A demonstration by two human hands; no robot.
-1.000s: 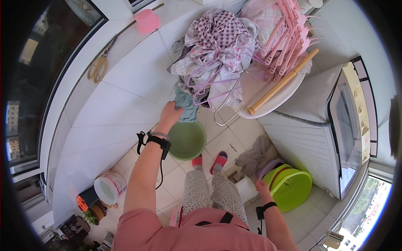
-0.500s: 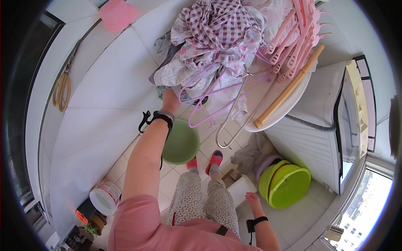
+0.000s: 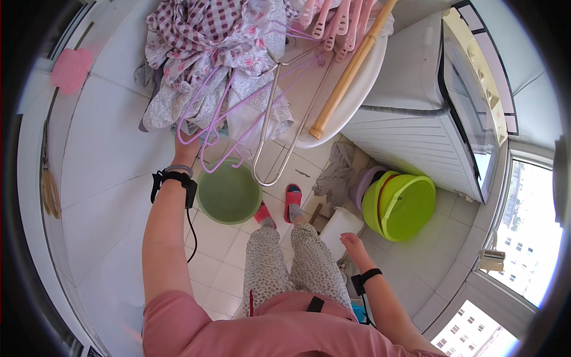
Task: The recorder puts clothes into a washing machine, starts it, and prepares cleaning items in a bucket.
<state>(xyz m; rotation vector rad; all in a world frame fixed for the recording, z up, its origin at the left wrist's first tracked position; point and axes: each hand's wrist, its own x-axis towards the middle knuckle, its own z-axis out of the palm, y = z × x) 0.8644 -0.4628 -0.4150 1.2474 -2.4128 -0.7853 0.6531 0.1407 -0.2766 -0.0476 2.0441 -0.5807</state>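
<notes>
My left hand (image 3: pixel 188 147) reaches to the lower edge of a heap of clothes (image 3: pixel 205 56), patterned in purple checks and pink flowers. Its fingers are hidden under the cloth and behind a lilac plastic hanger (image 3: pixel 209 135), beside a bit of teal fabric. Below that hand, a round green basin (image 3: pixel 229 193) stands on the floor. Off to the right, my right hand (image 3: pixel 355 245) hangs low, open and holding nothing, its fingers loosely bent. A metal wire hanger (image 3: pixel 260 156) juts out from the heap.
A wooden rod (image 3: pixel 351 71) lies along a white rounded surface (image 3: pixel 357 110), near several pink hangers (image 3: pixel 342 30). At the right stand a white appliance (image 3: pixel 404 128) and stacked lime-green basins (image 3: pixel 410 208). Grey cloth (image 3: pixel 336 172) lies on the tiles. Scissors (image 3: pixel 50 190) hang at the left.
The view has swung, so the clothes, hangers and basin now appear farther left. My left hand stays at the heap's lower edge; my right hand still hangs free.
</notes>
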